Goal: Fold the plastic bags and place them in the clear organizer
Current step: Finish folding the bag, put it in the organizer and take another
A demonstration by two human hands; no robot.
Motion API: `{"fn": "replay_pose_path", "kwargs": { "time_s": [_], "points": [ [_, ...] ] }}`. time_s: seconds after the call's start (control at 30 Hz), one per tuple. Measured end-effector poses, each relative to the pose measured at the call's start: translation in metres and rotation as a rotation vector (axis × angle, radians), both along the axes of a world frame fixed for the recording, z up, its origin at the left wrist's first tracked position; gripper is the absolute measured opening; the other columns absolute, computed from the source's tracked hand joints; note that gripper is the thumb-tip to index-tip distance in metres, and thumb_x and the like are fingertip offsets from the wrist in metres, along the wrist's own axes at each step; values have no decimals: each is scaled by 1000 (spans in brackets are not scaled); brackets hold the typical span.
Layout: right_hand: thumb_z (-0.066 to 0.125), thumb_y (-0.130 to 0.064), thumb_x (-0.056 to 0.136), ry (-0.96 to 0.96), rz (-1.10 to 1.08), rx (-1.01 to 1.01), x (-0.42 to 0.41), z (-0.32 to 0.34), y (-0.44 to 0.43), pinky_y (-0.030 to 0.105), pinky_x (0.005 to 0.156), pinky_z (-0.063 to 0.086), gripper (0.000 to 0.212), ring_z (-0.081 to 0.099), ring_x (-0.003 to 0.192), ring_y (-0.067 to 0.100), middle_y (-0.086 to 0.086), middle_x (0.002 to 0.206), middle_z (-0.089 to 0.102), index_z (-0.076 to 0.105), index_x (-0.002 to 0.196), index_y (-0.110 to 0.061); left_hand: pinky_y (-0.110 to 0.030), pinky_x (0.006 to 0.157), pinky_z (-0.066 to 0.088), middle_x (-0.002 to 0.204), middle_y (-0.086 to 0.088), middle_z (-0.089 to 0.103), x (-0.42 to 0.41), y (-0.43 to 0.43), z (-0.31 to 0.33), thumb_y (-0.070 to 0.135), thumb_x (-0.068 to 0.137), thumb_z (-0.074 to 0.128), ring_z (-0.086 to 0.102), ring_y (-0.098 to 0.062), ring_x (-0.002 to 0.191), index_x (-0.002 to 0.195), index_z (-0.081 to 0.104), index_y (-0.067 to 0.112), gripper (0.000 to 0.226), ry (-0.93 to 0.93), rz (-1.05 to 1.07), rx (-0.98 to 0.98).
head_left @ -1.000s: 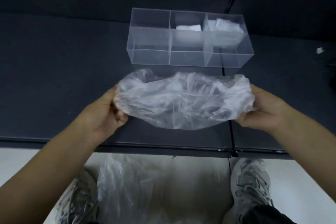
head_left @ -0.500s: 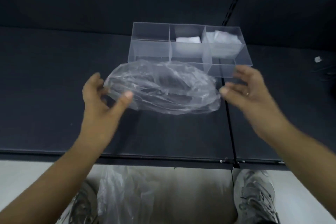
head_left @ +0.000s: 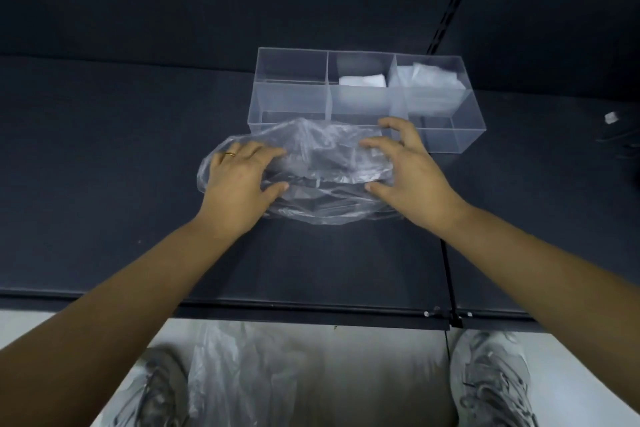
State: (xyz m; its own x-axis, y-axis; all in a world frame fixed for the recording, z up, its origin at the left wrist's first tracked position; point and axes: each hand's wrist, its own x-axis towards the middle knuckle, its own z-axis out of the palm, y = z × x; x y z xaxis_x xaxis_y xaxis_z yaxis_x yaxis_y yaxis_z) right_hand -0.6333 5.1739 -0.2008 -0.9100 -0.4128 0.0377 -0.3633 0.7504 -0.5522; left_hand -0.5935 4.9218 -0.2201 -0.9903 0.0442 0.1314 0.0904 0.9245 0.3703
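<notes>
both hands [head_left: 242, 177] flat on plastic bag [head_left: 322, 180], by clear organizer [head_left: 446, 139], dark table [head_left: 104, 149]

Left hand [head_left: 239, 180] hid the left end of the plastic bag [head_left: 322, 163]; right hand [head_left: 408, 177] hid its right end; the bag and the right fingertips covered part of the organizer [head_left: 446, 139] front wall; white wads in its middle and right compartments were blurred, folds unreadable; white speck [head_left: 611, 117] at far right was too small to name; left shoe [head_left: 152, 388], right shoe [head_left: 491, 381] and floor bag [head_left: 242, 374] were cut off by the bottom edge.
</notes>
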Motion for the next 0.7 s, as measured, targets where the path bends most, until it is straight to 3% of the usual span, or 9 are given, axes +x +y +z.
{"fn": "replay_pose_path", "kwargs": {
  "time_s": [0.1,0.17,0.23,0.33,0.43,0.47,0.53,0.6,0.7],
  "points": [
    [72,1,79,-25,-15,-9,1,2,4,-8,81,29,62,47,107,8,-3,151,22,50,135,-14,-28,91,32,99,5,70,5,-1,3,22,86,69,57,-21,103,96,73,22,11,81,17,78],
    [71,4,79,-73,-53,-98,5,10,9,-6,85,31,54,47,114,5,-4,145,32,58,128,-15,-9,83,38,88,16,68,14,-2,9,27,88,67,59,-6,90,86,72,29,6,25,52,360],
    [71,4,79,-129,-60,-241,10,21,16,0,85,36,32,52,110,4,-2,131,49,69,106,-15,-3,72,41,78,14,70,24,-5,18,33,88,66,61,4,78,77,71,32,13,-110,83,688],
    [71,-19,80,-225,-128,-493,23,35,28,16,89,45,2,60,103,4,1,118,62,71,81,-17,-16,70,53,82,8,72,39,-12,30,52,80,67,67,-4,78,81,73,25,28,-298,124,1078],
    [62,-40,80,-472,-221,-761,34,44,37,34,94,49,32,63,109,14,-2,120,66,73,90,-11,-32,77,57,105,-10,72,50,-15,35,51,83,64,69,-23,99,96,75,16,39,-553,151,1426],
    [60,-40,82,-521,-251,-829,38,47,36,36,90,52,33,66,103,17,1,112,70,73,88,-10,-30,74,57,106,-10,72,53,-13,37,51,83,61,69,-25,100,97,76,16,40,-607,179,1421],
    [57,-39,88,-476,-309,-832,42,51,29,35,80,54,39,66,81,20,8,86,70,67,77,-2,-23,70,53,99,0,74,54,-6,42,60,80,54,69,-22,98,93,75,23,45,-594,296,1174],
    [54,-35,94,-343,-309,-719,45,55,18,31,71,48,43,55,65,17,6,67,58,57,66,-2,-19,74,43,100,13,69,53,-2,51,77,76,42,63,-9,101,97,67,33,55,-387,342,856],
    [51,-31,96,-300,-173,-604,48,63,-3,15,56,40,42,45,51,4,-9,52,48,51,59,-11,-13,84,36,113,32,58,41,15,84,83,74,38,51,15,107,115,56,47,57,-247,47,740]
  ]
}}
